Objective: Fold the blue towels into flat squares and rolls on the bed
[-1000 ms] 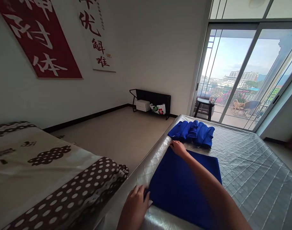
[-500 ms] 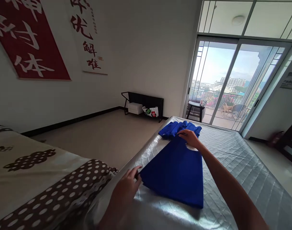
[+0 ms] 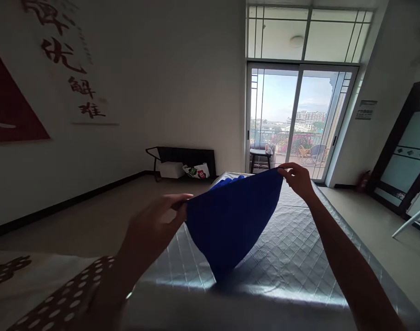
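A plain blue cloth (image 3: 234, 216) hangs between my two hands, its top edge stretched and slanting up to the right. My left hand (image 3: 158, 223) pinches the left corner between thumb and fingers. At the right corner, higher up, my right hand (image 3: 296, 179) pinches the same edge. The lower tip of the cloth reaches down to the silver quilted mattress (image 3: 299, 248). Behind its top edge shows part of another bunched blue cloth (image 3: 227, 181), mostly hidden. Whether the held cloth is a garment I cannot tell.
Left of the mattress lies bedding with brown polka dots (image 3: 70, 287). By the far wall stands a low black rack (image 3: 185, 156) with a white box (image 3: 171, 170) and a printed bag (image 3: 198, 171). Beyond the mattress is a sliding glass door (image 3: 299, 119). A dark door (image 3: 403, 151) is at the right.
Both hands have lifted the blue cloth off the mattress; it was lying flat and now hangs. My left hand has closed on its corner. The view has turned right.
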### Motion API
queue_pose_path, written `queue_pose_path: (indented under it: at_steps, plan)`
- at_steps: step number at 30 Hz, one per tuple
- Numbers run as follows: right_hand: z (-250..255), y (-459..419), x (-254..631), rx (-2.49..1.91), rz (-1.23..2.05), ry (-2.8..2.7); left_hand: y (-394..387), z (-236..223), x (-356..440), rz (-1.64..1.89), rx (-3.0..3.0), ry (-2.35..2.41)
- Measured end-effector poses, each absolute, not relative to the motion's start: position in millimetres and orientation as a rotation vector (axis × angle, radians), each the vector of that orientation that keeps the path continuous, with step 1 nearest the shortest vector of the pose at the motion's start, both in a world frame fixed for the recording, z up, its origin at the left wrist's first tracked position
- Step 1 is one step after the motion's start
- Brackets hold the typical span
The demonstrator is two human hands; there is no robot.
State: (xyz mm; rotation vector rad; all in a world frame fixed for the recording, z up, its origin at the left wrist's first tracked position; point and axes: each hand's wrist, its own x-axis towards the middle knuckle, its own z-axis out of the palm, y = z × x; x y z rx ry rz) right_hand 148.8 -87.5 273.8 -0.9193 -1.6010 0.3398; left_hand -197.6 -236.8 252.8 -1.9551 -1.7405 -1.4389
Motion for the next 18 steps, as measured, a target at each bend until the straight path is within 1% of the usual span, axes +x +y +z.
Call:
queue_pose_path:
  at_steps: [4, 9, 13, 18]
  plan:
    - [280.7, -104.5, 170.5, -0.869, 0.496, -1.454, -222.7, 270.0, -180.2, -1.430, -2.082, -1.645]
    - [282.1, -120.4, 191.7, -0.845, 0.528, -1.313, -217.0, 271.7, -157.3, -1.431, -2.202, -1.420]
    - [281.1, -130.7, 214.0, -0.875, 0.439, -1.209, -216.1, 275.6, -134.4, -1.468, -2.391, -1.247]
    - [285.0, -142.6, 231.5, -0.927, 0.200, -1.078, -224.3, 279.7, -96.6, -1.585, -2.669, -1.020]
